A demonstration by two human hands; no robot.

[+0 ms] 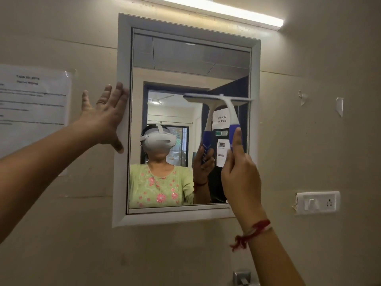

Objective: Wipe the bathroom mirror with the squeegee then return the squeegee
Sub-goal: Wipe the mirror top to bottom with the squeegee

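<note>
The squeegee (229, 109) is gripped by the right hand (240, 176), fingers curled round its handle, blade above them, seemingly on the mirror (185, 54). The left hand (105, 118) is laid, fingers spread, on the frame (123, 58).

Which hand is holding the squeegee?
The right hand, with the red thread on its wrist, grips the blue-handled squeegee. The left hand holds nothing; its open fingers rest on the mirror's white frame.

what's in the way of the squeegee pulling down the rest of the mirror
Nothing visible. The squeegee, gripped by the right hand, has its blade at mid-height on the right of the mirror, and the glass below it is bare. The left hand rests on the left frame, off the glass.
</note>
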